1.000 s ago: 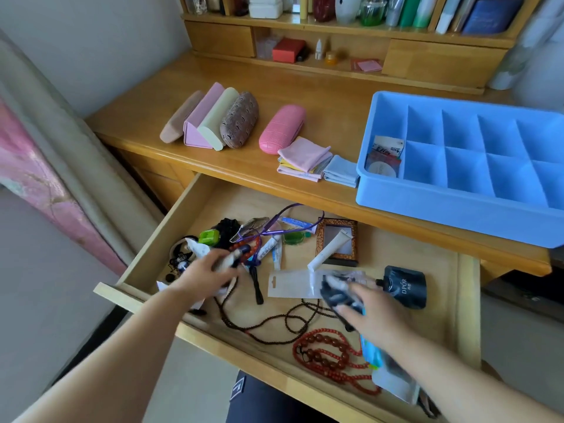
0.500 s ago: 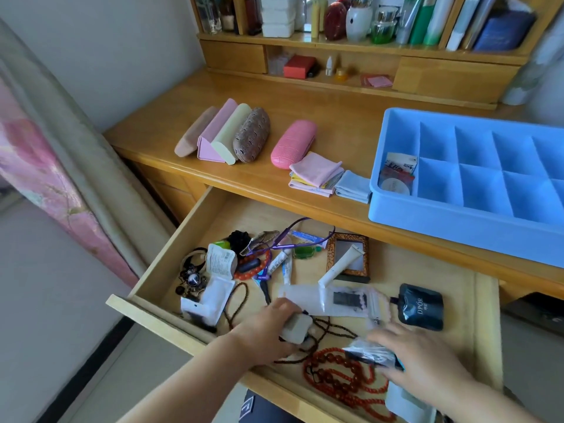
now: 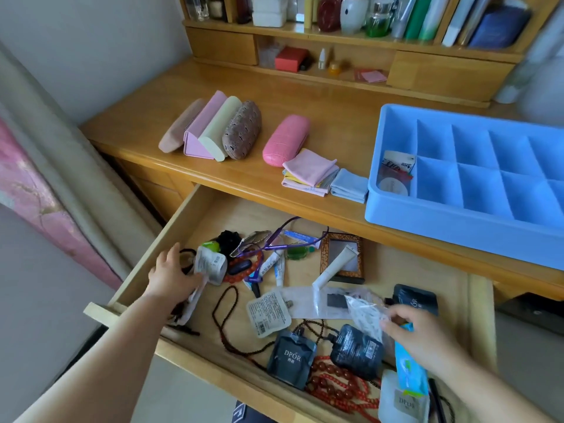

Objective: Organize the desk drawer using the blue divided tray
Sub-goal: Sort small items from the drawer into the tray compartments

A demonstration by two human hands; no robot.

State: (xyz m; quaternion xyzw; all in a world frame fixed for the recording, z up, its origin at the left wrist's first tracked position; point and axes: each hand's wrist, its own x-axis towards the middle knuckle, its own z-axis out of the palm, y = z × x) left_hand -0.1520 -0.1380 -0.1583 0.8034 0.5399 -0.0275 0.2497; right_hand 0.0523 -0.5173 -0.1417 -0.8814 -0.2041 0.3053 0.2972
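The blue divided tray (image 3: pixel 457 230) stands on the desk at the right, with cards and packets (image 3: pixel 395 174) in its left compartment. Below it the open drawer (image 3: pixel 213 360) holds a jumble: black DPOR sachets (image 3: pixel 291 358), a red bead necklace (image 3: pixel 335 387), a white tube (image 3: pixel 332 267), a small framed mirror (image 3: pixel 345 254) and a white sachet (image 3: pixel 268 314). My left hand (image 3: pixel 174 279) rests on a white packet (image 3: pixel 192 303) at the drawer's left end. My right hand (image 3: pixel 427 340) pinches a clear crinkly bag (image 3: pixel 363 315). A blue-green packet (image 3: pixel 409 370) shows under its palm.
Several glasses cases (image 3: pixel 213 126) and a pink case (image 3: pixel 287 138) lie on the desk, with folded cloths (image 3: pixel 311 172) beside the tray. A shelf unit (image 3: pixel 335 35) with bottles and books stands behind. A padded bed edge (image 3: pixel 61 184) runs along the left.
My left hand has left the drawer's front middle and moved to its left end. My right hand has risen with the clear bag. Black sachets now lie uncovered at the front.
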